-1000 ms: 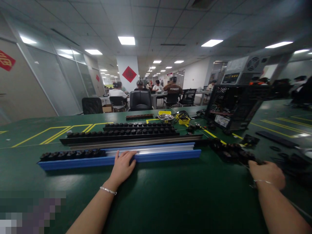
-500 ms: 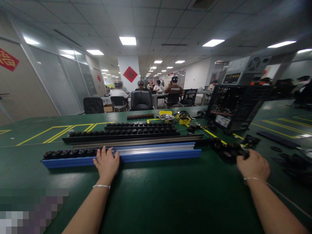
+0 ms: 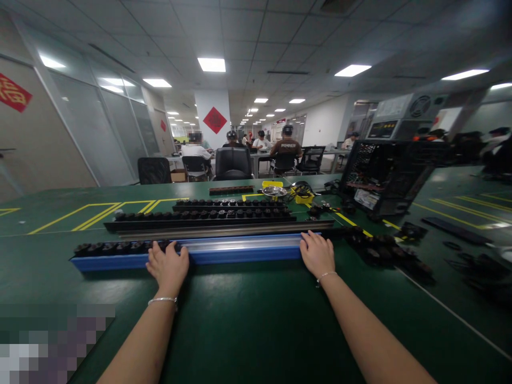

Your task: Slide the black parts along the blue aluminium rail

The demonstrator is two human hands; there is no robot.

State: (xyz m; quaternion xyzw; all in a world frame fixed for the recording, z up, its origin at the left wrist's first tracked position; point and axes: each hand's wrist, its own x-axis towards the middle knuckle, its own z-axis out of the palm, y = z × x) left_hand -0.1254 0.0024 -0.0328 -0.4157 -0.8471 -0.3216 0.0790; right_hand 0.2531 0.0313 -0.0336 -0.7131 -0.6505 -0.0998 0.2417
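Observation:
A long blue rail (image 3: 244, 255) with a silvery channel lies across the table in front of me. Round black parts (image 3: 108, 248) sit in a row along its left portion. My left hand (image 3: 168, 261) rests over the rail at the right end of that row, its fingers spread across the last parts and the rail's edge. At the rail's right end, my right hand (image 3: 319, 253) has its fingers curled over the far edge. Whatever is beneath those fingertips is hidden. To the right, a dark heap of black parts (image 3: 384, 250) lies apart from both hands.
Behind the blue rail lie dark rails with black parts (image 3: 224, 214). A metal dish (image 3: 274, 191) and a yellow bin (image 3: 303, 197) stand farther back. An opened computer case (image 3: 384, 178) is at the right. People sit at desks beyond the chairs.
My right hand has moved left from the heap of black parts to the blue rail's right end. My left hand has stayed on the rail, whose right part sits slightly higher in view.

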